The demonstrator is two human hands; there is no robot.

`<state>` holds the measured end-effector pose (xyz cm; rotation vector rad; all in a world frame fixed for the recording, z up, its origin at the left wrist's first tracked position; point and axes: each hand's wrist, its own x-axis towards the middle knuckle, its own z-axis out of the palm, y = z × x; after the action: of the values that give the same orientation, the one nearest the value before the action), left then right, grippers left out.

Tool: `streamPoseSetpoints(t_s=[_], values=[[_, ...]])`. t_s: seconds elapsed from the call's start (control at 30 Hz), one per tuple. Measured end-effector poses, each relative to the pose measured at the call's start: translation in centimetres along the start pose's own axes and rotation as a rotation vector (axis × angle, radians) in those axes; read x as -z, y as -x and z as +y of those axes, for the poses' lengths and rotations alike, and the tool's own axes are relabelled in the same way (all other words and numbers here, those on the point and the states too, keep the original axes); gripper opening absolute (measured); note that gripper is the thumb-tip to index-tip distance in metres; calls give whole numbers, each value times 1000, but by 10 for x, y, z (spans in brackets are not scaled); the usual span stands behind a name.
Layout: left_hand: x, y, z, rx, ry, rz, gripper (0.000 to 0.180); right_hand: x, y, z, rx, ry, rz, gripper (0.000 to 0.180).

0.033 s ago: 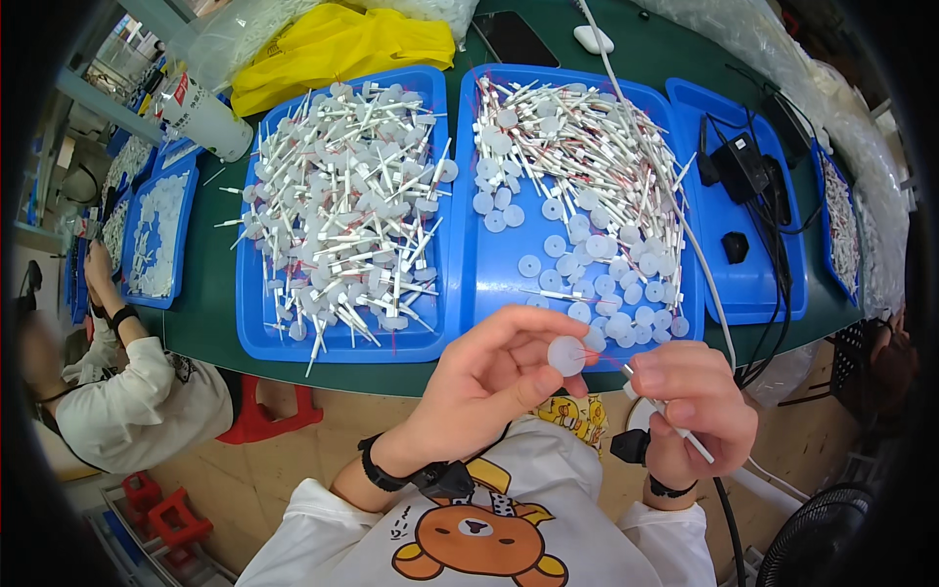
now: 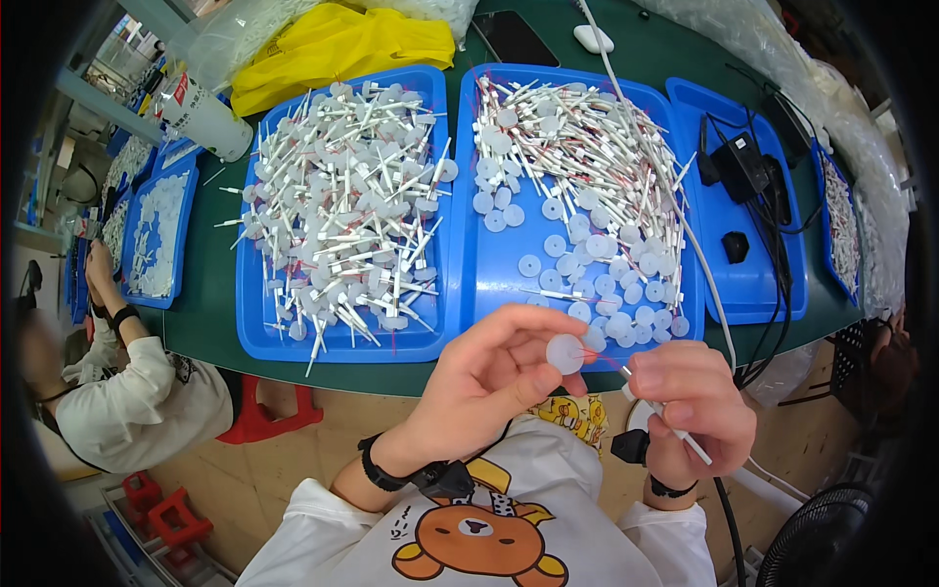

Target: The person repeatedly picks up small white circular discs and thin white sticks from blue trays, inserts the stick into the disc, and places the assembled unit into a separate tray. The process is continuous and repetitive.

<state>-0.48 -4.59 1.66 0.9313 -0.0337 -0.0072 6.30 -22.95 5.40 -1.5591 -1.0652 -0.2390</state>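
While the left hand [image 2: 494, 377] pinches a translucent disc [image 2: 564, 354], the right hand [image 2: 699, 406] grips a slim white stick [image 2: 693, 446].

Apart from each other, the hands are each closed on a piece, with a thin red strand [image 2: 603, 360] running between disc and stick; whether it is wire or thread, I cannot tell. The stick slants through the right hand's fingers, its lower end poking out toward the wearer. Just beyond the hands, a blue tray [image 2: 499, 279] holds loose discs [image 2: 529, 266] and more sticks; a fuller tray [image 2: 256, 293] lies beyond the left hand, to its left, on the green surface [image 2: 215, 274]. Good handling probably calls for a light pinch on the disc's rim, a steady stick, and small, slow movements, so the strand neither snags nor pulls tight.
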Motion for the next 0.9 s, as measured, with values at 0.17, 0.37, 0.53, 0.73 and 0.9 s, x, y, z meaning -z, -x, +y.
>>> streamPoseSetpoints(t_s=[0.17,0.37,0.53,0.73,0.9], values=[[15,-2,-6,-40,35,-134,33,4,3,3,2,-51,-43,28],[21,-3,-9,-24,36,-141,34,0,5,2,-41,-79,-20,30],[16,-2,-7,-22,9,-104,36,-5,4,5,-46,5,89,31],[16,-4,-6,-22,-42,-81,36,-1,0,3,-30,29,-100,31],[14,-5,-6,8,-60,-66,36,-4,2,3,-79,-86,-40,29]])
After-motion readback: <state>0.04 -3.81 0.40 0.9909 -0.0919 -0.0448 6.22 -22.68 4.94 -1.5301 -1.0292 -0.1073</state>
